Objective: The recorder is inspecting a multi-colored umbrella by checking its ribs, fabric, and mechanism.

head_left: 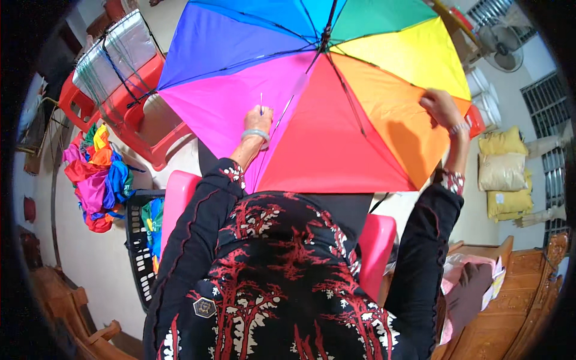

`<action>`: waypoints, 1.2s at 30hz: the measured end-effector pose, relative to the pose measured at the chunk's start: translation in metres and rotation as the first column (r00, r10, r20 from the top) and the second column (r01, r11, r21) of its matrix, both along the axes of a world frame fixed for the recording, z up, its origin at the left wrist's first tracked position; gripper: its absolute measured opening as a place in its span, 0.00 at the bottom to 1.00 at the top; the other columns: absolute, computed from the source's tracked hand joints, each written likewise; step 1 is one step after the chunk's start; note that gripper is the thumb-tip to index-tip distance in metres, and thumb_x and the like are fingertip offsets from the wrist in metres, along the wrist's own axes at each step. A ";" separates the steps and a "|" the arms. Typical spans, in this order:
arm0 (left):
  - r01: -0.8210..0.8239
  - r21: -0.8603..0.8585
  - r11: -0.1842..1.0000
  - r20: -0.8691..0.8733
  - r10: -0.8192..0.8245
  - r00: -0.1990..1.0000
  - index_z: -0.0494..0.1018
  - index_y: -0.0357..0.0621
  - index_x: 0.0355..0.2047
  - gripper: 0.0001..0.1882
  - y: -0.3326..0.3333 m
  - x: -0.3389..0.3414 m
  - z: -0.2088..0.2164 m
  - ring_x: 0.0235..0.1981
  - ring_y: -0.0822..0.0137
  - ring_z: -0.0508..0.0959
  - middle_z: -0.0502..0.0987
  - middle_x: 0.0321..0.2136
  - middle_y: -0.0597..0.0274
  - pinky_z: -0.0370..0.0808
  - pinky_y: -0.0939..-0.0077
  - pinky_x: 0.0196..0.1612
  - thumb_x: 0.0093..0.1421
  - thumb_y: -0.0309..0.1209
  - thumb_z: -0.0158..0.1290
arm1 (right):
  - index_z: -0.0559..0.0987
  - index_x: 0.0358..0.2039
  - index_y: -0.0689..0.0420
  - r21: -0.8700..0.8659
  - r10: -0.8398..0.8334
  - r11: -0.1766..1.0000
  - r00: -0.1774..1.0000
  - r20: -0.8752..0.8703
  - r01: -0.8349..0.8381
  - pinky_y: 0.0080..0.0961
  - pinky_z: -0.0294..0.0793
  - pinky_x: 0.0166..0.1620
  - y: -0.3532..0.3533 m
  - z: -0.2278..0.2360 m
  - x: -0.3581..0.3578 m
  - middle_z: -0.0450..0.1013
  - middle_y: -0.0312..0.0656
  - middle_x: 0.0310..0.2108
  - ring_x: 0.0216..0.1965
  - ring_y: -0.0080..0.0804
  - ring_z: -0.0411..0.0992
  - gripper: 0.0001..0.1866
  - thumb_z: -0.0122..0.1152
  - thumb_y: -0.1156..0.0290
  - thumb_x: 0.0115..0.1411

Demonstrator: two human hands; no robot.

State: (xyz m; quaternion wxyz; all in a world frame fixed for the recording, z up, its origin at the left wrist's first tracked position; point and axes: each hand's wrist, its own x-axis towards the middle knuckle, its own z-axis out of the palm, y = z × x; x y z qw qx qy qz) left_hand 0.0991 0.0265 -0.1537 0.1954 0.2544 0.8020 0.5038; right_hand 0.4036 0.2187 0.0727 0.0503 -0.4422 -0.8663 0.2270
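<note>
A rainbow umbrella (pixel 336 129) is spread open in front of me, its inner side with dark ribs and central shaft facing me. My left hand (pixel 258 122), a pale bangle at its wrist, is closed in front of the pink panel (pixel 222 96). From its fist sticks a thin pointed tool (pixel 261 103) with a dark blue part; its exact kind is too small to tell. Over on the right, my right hand (pixel 441 110) has its fingers curled onto the orange panel (pixel 384 99), close to the rib bordering the yellow panel (pixel 420 54).
To the left stand a red plastic chair (pixel 153 135), a heap of colourful cloth (pixel 99 180) and a black basket (pixel 138 240). A fan (pixel 501 45) and stacked yellowish sacks (pixel 504 171) are at right. Wooden furniture (pixel 504 306) stands at lower right. I sit on a pink chair (pixel 377 255).
</note>
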 end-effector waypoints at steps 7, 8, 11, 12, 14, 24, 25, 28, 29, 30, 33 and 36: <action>0.009 -0.012 1.000 -0.058 -0.010 0.998 0.69 0.38 0.20 0.13 0.001 -0.008 -0.024 0.20 0.60 0.73 0.72 0.17 0.53 0.67 0.68 0.24 0.47 0.37 0.46 | 0.70 0.24 0.62 0.405 -0.178 0.867 0.940 -0.290 0.289 0.17 0.58 0.11 0.002 0.025 0.092 0.61 0.35 0.12 0.09 0.18 0.59 0.09 0.46 0.70 0.52; 0.037 0.019 0.999 -0.043 -0.036 0.998 0.69 0.38 0.20 0.13 0.009 -0.005 -0.025 0.21 0.60 0.73 0.72 0.17 0.53 0.67 0.67 0.24 0.47 0.37 0.46 | 0.70 0.24 0.62 0.417 -0.196 0.854 0.935 -0.294 0.310 0.17 0.58 0.11 0.005 0.028 0.112 0.61 0.35 0.12 0.09 0.18 0.59 0.09 0.46 0.70 0.52; 0.042 0.039 0.998 -0.056 -0.040 0.998 0.68 0.38 0.20 0.13 0.010 -0.004 -0.022 0.21 0.58 0.73 0.72 0.17 0.52 0.67 0.66 0.24 0.47 0.37 0.47 | 0.71 0.24 0.60 0.668 -0.126 0.679 0.945 -0.303 0.304 0.20 0.59 0.11 0.028 0.020 0.145 0.63 0.37 0.11 0.08 0.21 0.61 0.09 0.47 0.68 0.52; 0.031 0.024 0.999 -0.085 -0.029 0.996 0.68 0.38 0.20 0.13 0.009 -0.004 -0.019 0.21 0.58 0.73 0.72 0.17 0.52 0.67 0.66 0.25 0.47 0.37 0.47 | 0.71 0.24 0.60 0.671 -0.124 0.676 0.945 -0.303 0.304 0.20 0.59 0.11 0.028 0.022 0.150 0.63 0.37 0.11 0.08 0.21 0.61 0.09 0.47 0.68 0.52; 0.007 0.011 1.000 -0.111 -0.006 0.994 0.68 0.38 0.19 0.12 0.005 -0.004 -0.019 0.21 0.57 0.73 0.72 0.17 0.52 0.67 0.66 0.25 0.47 0.37 0.47 | 0.71 0.25 0.60 0.449 -0.270 0.774 0.874 -0.403 0.446 0.18 0.60 0.12 0.010 0.035 0.138 0.65 0.38 0.13 0.10 0.21 0.62 0.09 0.47 0.67 0.53; 0.093 0.033 0.995 -0.142 -0.088 0.986 0.68 0.38 0.21 0.12 0.006 0.001 -0.022 0.22 0.58 0.73 0.72 0.17 0.53 0.67 0.66 0.25 0.48 0.36 0.46 | 0.69 0.26 0.61 -0.202 -0.210 0.962 0.027 -0.977 0.186 0.17 0.69 0.23 0.012 0.035 0.141 0.69 0.42 0.25 0.21 0.24 0.67 0.04 0.51 0.74 0.51; 0.101 0.034 0.994 -0.128 -0.096 0.987 0.68 0.38 0.21 0.12 0.006 0.002 -0.020 0.22 0.59 0.73 0.72 0.17 0.53 0.67 0.66 0.26 0.48 0.36 0.46 | 0.69 0.26 0.62 -0.280 -0.271 0.954 -0.094 -0.958 0.103 0.17 0.70 0.24 0.016 0.034 0.140 0.69 0.43 0.25 0.22 0.25 0.67 0.05 0.52 0.74 0.51; 0.098 0.038 0.994 -0.086 -0.094 0.992 0.69 0.39 0.21 0.12 0.005 0.000 -0.021 0.22 0.59 0.73 0.72 0.18 0.54 0.68 0.67 0.26 0.48 0.36 0.45 | 0.68 0.25 0.63 -0.395 -0.406 0.913 -0.307 -0.861 -0.099 0.18 0.71 0.26 0.030 0.030 0.140 0.68 0.43 0.24 0.22 0.27 0.67 0.05 0.53 0.76 0.50; 0.101 0.040 0.994 -0.065 -0.098 0.993 0.69 0.39 0.21 0.12 0.006 -0.001 -0.021 0.22 0.59 0.73 0.72 0.18 0.54 0.68 0.67 0.26 0.48 0.36 0.45 | 0.68 0.26 0.64 -0.369 -0.382 0.924 -0.337 -0.861 -0.105 0.18 0.71 0.26 0.040 0.026 0.150 0.68 0.44 0.25 0.22 0.27 0.67 0.05 0.52 0.77 0.49; 0.102 0.042 0.994 -0.064 -0.099 0.993 0.69 0.39 0.21 0.12 0.007 -0.002 -0.021 0.22 0.59 0.73 0.72 0.18 0.54 0.68 0.67 0.26 0.48 0.36 0.45 | 0.68 0.26 0.66 -0.341 -0.357 0.934 -0.367 -0.859 -0.111 0.18 0.71 0.26 0.048 0.023 0.160 0.68 0.45 0.25 0.23 0.28 0.67 0.05 0.51 0.78 0.49; 0.075 -0.012 0.997 0.094 -0.073 0.993 0.69 0.39 0.21 0.12 0.007 -0.005 -0.019 0.22 0.60 0.74 0.73 0.18 0.54 0.68 0.68 0.26 0.48 0.36 0.44 | 0.68 0.24 0.67 -0.248 -0.203 0.966 -0.395 -0.896 0.066 0.19 0.70 0.26 0.054 0.033 0.171 0.68 0.47 0.24 0.22 0.30 0.67 0.04 0.49 0.79 0.49; 0.051 -0.008 0.999 0.101 -0.050 0.994 0.69 0.39 0.21 0.12 0.011 -0.007 -0.023 0.24 0.58 0.74 0.73 0.19 0.53 0.68 0.67 0.27 0.48 0.36 0.45 | 0.69 0.18 0.69 0.009 0.192 0.809 -0.249 -0.949 0.588 0.21 0.70 0.23 0.029 0.070 0.191 0.68 0.48 0.19 0.18 0.31 0.67 0.07 0.45 0.79 0.48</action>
